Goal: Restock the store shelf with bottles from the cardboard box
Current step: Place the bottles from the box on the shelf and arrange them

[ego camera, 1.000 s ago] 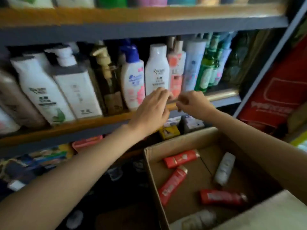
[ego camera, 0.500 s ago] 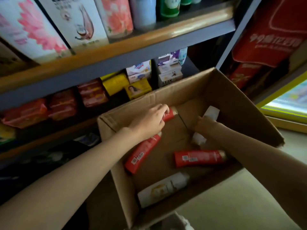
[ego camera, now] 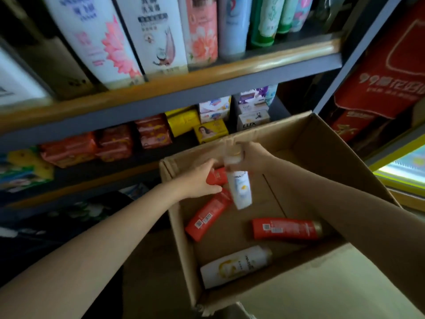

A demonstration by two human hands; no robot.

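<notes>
cardboard box, left hand half-hiding red bottle, right hand gripping blurred white bottle

We see the tall shelf bottles cut off at the top edge; motion blurs the white plastic bottle's upper part; the left hand hides most of one red bottle.

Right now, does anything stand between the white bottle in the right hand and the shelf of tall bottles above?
Nothing visible does. The right hand holds the white bottle above the cardboard box, and only open air lies up to the shelf.
</notes>
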